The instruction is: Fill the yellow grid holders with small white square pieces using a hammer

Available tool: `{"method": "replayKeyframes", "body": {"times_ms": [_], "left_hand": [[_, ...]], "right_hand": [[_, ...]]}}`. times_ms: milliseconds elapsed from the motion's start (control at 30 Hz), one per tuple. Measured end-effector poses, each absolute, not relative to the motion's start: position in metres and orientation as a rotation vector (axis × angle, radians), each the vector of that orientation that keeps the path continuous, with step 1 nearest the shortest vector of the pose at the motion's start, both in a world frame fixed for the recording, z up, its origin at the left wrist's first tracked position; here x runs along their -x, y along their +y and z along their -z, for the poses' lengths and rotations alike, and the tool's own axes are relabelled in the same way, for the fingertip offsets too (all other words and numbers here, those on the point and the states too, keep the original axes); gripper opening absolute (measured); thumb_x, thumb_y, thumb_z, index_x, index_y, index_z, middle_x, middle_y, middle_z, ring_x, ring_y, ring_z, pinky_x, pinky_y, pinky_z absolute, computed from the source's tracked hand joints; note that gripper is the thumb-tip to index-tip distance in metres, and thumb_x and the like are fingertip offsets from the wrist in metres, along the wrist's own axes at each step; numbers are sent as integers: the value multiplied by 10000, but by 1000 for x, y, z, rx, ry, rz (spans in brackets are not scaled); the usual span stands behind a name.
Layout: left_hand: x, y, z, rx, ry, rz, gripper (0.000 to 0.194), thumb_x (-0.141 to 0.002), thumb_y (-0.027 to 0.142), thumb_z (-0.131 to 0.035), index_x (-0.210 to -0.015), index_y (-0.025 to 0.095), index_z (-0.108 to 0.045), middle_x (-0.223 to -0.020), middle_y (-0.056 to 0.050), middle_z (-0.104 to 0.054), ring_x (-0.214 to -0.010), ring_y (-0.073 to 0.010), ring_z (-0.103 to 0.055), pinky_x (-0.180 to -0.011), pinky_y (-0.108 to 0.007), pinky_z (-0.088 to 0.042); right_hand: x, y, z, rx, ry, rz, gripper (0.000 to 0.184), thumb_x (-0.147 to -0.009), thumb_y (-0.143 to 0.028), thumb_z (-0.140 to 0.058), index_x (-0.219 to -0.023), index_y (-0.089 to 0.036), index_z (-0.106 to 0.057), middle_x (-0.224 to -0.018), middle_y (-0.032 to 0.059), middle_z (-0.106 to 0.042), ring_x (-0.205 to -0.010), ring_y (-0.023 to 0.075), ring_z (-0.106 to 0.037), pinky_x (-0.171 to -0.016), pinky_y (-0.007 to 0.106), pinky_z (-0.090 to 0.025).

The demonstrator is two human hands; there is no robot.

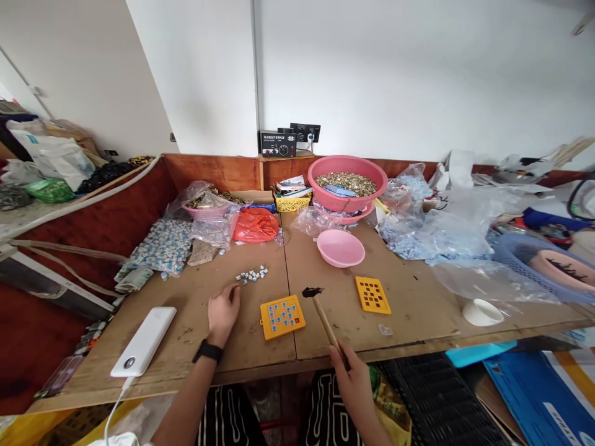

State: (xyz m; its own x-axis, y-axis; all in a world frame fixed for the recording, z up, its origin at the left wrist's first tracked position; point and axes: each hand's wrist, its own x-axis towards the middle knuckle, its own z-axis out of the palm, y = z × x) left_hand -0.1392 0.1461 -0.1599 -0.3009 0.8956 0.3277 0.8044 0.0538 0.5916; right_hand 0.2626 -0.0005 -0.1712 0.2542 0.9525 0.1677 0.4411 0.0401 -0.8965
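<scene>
My right hand (352, 375) is wrapped round the wooden handle of a small hammer (325, 322), whose dark head is raised toward the middle of the table. My left hand (223, 313) rests at the table with curled fingers, just short of a small pile of blue-and-white plastic pieces (252, 274). Whatever its fingertips hold, if anything, is hidden. Between my hands lies a yellow tray (282, 317) with blue pieces in most of its slots and a red one near a corner. Right of the hammer lies a second yellow tray (372, 295) with dark square openings.
A white power bank (144, 341) with a cable lies at left, near a bag of blue-and-white pieces (160, 244). Behind stand a pink bowl (341, 249) and a larger pink basin (346, 162) of metal parts. Light-blue parts (418, 241) under plastic and a white cup (482, 312) are at right.
</scene>
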Motion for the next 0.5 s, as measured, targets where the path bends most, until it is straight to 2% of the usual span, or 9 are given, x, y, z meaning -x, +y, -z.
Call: {"method": "replayKeyframes", "body": {"times_ms": [67, 167, 333, 433, 500], "left_hand": [[146, 163, 158, -1885, 2092, -1045, 328, -1082, 424, -575, -1225, 254, -815, -1256, -119, -877, -1114, -322, -832, -1043, -437, -627], [147, 175, 149, -1950, 1977, -973, 250, -1061, 368, -643, -1189, 259, -828, -1262, -92, -871, -1160, -313, -814, -1101, -442, -613], [126, 170, 128, -1759, 1880, -970, 209, -1072, 278, -689, -1172, 163, -831, -1088, -75, -848, -950, -233, -773, -960, -399, -606], [91, 153, 120, -1800, 1736, -997, 153, -1040, 294, -727, -1095, 201, -835, -1082, -56, -846, -967, -218, -752, -975, -389, -611], [59, 137, 117, -1894, 1638, -933, 131, -1016, 315, -736, -1052, 233, -832, -1057, -54, -843, -985, -240, -748, -984, -411, -617]], "right_hand": [[-264, 12, 170, 1562, -1328, -677, 731, -1059, -838, -646, -1155, -152, -881, -872, 134, -853, -745, 297, -785, -698, 341, -647], [-266, 26, 162, 1543, -1317, -681, 723, -1056, -834, -636, -1103, -145, -854, -861, 117, -825, -764, 278, -749, -732, 339, -614], [-270, 32, 151, 1576, -1359, -745, 631, -1096, -786, -577, -871, -216, -725, -717, 30, -689, -697, 225, -627, -701, 323, -507], [-271, 31, 149, 1598, -1352, -781, 601, -1112, -766, -553, -831, -242, -639, -709, 9, -642, -697, 213, -592, -712, 323, -475], [-271, 30, 149, 1600, -1338, -804, 586, -1123, -749, -543, -823, -249, -606, -715, 2, -623, -698, 207, -581, -713, 322, -465]]}}
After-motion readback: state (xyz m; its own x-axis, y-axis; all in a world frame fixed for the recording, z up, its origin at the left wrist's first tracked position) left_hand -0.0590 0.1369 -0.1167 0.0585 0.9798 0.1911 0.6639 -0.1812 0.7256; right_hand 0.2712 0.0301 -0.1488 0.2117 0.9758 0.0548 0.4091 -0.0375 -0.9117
